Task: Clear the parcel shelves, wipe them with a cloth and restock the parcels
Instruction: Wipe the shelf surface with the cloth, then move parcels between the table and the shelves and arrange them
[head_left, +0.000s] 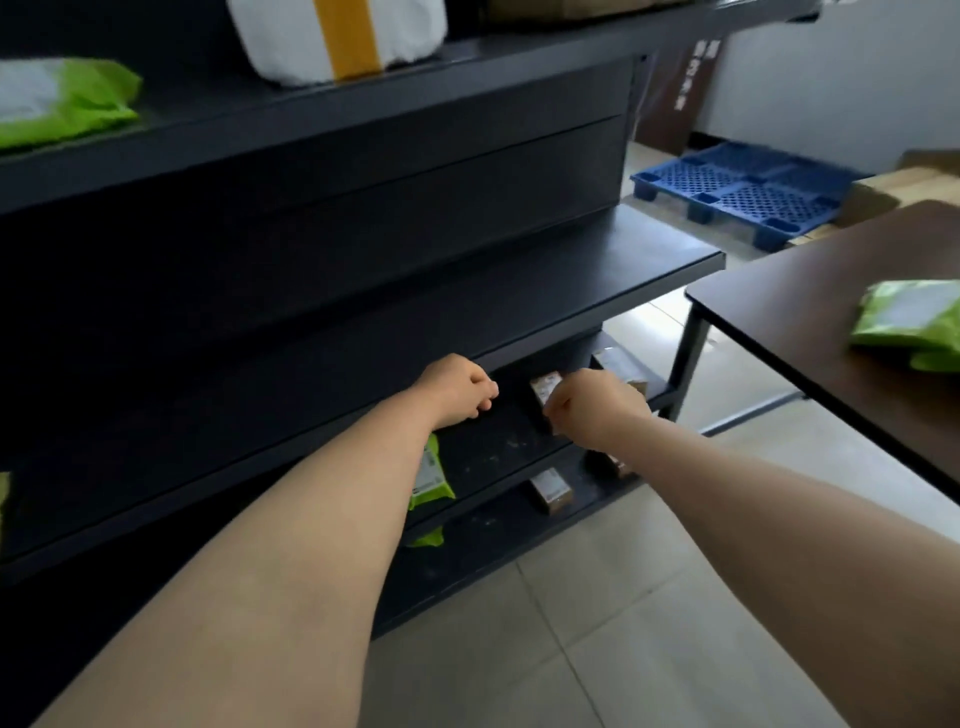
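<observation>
Both my arms reach into the dark metal shelf unit's lower shelf (498, 447), which looks dusty. My left hand (457, 387) is curled into a loose fist just under the front edge of the shelf above and holds nothing. My right hand (597, 408) has its fingers curled at the near corner of a small brown box (544, 387) with a white label, and seems to pinch it. A second brown box (615, 364) stands behind that hand. A green mailer (431, 475) lies on the same shelf, partly hidden by my left forearm.
The bottom shelf holds a brown box (550, 491), another box (613, 462) and a green mailer's corner (428, 538). Up top are a white parcel with yellow tape (337, 36) and a green mailer (62, 98). A dark table (805, 312) on the right carries a green mailer (909, 322). A blue pallet (748, 192) lies beyond.
</observation>
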